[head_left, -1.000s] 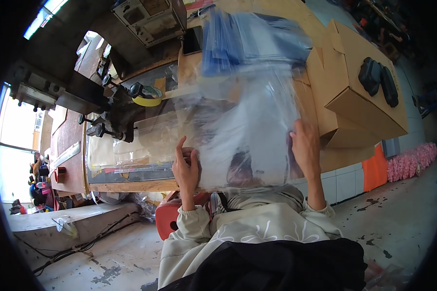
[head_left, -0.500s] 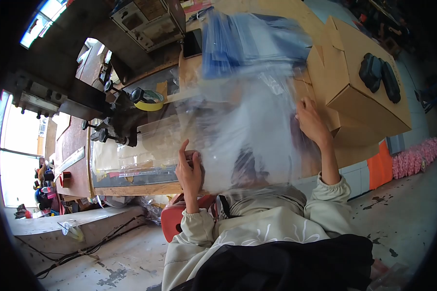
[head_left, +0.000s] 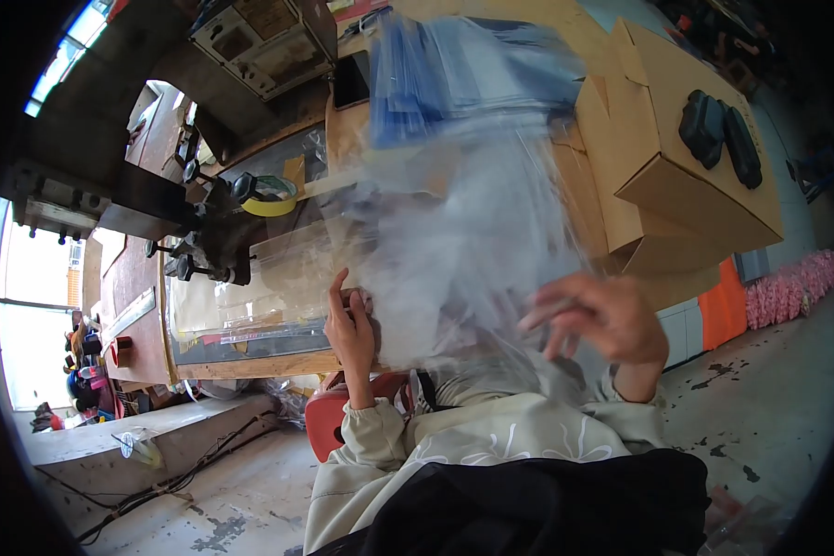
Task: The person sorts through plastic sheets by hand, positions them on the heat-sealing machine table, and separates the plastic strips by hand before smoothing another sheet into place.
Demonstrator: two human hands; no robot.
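Note:
A wide clear plastic sheet (head_left: 463, 232) lies in front of me on the workbench, rippled and partly blurred. At its left edge, near the bench's front, is my left hand (head_left: 350, 329). Its index finger points up while the other fingers curl in at the plastic edge, seemingly holding it. My right hand (head_left: 607, 320) is over the sheet's lower right corner, smeared by motion, so its grip is unclear. Behind the sheet sits a stack of bluish clear plastic pieces (head_left: 473, 74).
A dark machine head with clamp knobs (head_left: 218, 236) stands at the left, beside a yellow tape roll (head_left: 271, 206). A phone (head_left: 351, 81) lies at the back. At right is a cardboard box (head_left: 686, 157) with two black cases (head_left: 721, 137) on it. A red stool (head_left: 329, 422) is below.
My right hand has come down and toward me from the sheet's right edge, and the plastic has shifted with a blur. My left hand stays at the left edge.

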